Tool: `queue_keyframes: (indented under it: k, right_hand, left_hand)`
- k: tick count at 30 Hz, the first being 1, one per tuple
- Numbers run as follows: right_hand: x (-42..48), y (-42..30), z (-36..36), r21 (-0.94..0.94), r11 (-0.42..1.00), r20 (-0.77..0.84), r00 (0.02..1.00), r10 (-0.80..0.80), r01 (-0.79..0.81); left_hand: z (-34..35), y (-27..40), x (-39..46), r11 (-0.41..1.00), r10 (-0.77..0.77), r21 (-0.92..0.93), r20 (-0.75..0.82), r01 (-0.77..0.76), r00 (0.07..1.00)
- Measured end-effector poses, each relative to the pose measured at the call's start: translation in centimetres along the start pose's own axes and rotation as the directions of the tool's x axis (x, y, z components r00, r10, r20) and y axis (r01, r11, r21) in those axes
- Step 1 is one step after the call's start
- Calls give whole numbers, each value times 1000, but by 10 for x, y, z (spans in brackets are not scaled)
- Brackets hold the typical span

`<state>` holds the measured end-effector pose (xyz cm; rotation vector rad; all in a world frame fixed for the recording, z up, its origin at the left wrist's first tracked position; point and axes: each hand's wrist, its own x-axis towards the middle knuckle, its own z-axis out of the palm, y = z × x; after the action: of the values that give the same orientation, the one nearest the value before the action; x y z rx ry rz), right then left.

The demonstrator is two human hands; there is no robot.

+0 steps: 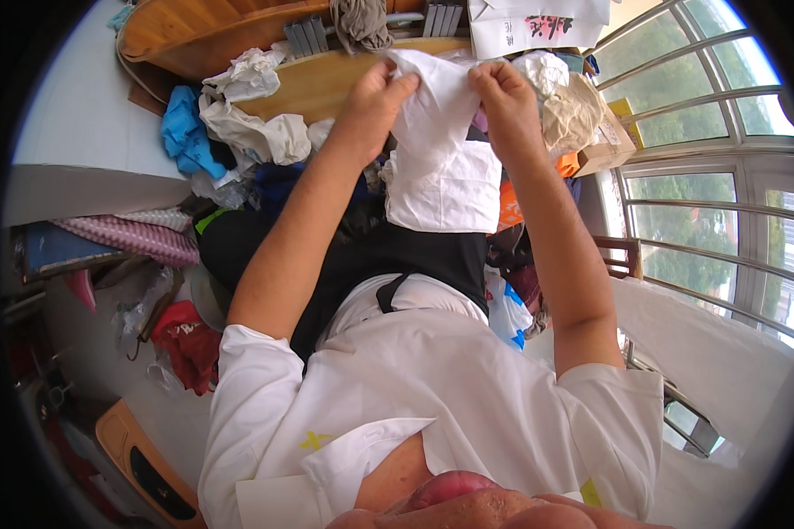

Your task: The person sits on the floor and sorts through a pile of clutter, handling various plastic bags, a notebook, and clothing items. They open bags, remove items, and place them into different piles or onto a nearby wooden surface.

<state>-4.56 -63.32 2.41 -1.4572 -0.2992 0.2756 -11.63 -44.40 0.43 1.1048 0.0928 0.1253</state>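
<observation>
A thin white cloth or soft bag [433, 112] is stretched between my two hands. My left hand [378, 99] pinches its left upper edge between thumb and fingers. The opposite upper corner is gripped by my right hand [506, 99]. Its lower part hangs down over a folded white cloth [446, 192], which rests on or just before my lap in black trousers [423, 254]. Whether the hanging piece and the folded one are joined, I cannot tell.
Crumpled cream cloth bags [258, 132], a blue bag [188, 129] and a beige cloth [572, 112] lie around a wooden board [311, 82]. A white paper bag with writing [536, 26] stands at the back. Barred windows [688, 119] line the right; a red bag [188, 344] lies left.
</observation>
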Motion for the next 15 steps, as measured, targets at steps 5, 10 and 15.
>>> queue_keyframes:
  k: [5, 10, 15]
  right_hand:
    - [20, -21, -17, 30, 991, -102, 987, -124, 128]
    - [39, -40, -32, -187, 968, -116, 975, -190, 166]
    - [4, -61, -35, -172, 973, -85, 982, -170, 153]
  left_hand:
    - [-1, 25, 9, 869, 169, 483, -81, -110, 982]
    - [10, 39, 26, 622, 510, 668, 51, -409, 859]
    - [41, 69, -33, 695, 323, 658, 73, -289, 944]
